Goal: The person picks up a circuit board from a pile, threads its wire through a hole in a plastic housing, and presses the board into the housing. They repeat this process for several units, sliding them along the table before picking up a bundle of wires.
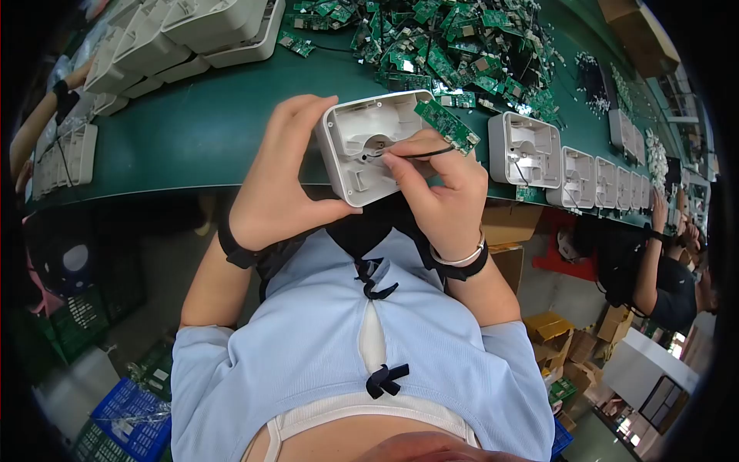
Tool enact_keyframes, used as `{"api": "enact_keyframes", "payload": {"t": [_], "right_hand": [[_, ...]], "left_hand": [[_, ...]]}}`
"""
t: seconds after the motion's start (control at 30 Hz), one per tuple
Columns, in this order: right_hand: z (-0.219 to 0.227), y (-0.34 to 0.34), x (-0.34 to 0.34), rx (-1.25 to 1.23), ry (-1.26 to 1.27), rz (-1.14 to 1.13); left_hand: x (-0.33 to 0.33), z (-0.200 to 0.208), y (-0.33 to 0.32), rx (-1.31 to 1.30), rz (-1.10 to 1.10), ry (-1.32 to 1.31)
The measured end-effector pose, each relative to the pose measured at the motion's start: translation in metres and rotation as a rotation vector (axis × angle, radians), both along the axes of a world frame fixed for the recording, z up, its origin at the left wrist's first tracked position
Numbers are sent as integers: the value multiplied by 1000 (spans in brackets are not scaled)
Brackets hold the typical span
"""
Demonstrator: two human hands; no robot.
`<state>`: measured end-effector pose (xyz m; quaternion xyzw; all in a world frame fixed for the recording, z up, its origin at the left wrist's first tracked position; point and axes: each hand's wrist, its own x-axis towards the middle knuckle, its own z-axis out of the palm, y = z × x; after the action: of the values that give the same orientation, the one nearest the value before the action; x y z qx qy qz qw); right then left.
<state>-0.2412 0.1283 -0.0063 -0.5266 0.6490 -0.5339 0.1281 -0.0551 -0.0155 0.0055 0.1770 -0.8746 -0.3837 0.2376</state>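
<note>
My left hand (281,173) grips the left side of a white plastic housing (342,123), fingers at its far edge and thumb at its near edge. The housing's open side faces up, showing posts and a round recess. Inside it, my right hand (443,173) pinches the end of a black cable (433,154) between thumb and forefinger, close to the recess. A green circuit board (446,125) rests over the back of the right hand, at the housing's right edge; the cable seems to run toward it.
A heap of green circuit boards (462,54) covers the far side of the green table (192,146). More white housings (525,150) line the right edge; others are stacked (215,23) at far left. Co-workers' arms (650,262) show at both sides. Cartons (550,331) stand below right.
</note>
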Motion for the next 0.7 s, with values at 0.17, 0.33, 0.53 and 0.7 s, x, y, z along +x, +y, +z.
{"api": "enact_keyframes", "payload": {"t": [0.17, 0.33, 0.53, 0.7], "right_hand": [[4, -1, 4, -35, 122, -15], [1, -1, 4, -69, 128, -24], [3, -3, 5, -63, 219, -106], [1, -7, 12, -134, 275, -63]], "left_hand": [[-4, -8, 1, 33, -7, 71], [-4, -11, 0, 104, -33, 80], [-5, -14, 0, 158, -44, 119], [-6, -14, 4, 203, -42, 122]]}}
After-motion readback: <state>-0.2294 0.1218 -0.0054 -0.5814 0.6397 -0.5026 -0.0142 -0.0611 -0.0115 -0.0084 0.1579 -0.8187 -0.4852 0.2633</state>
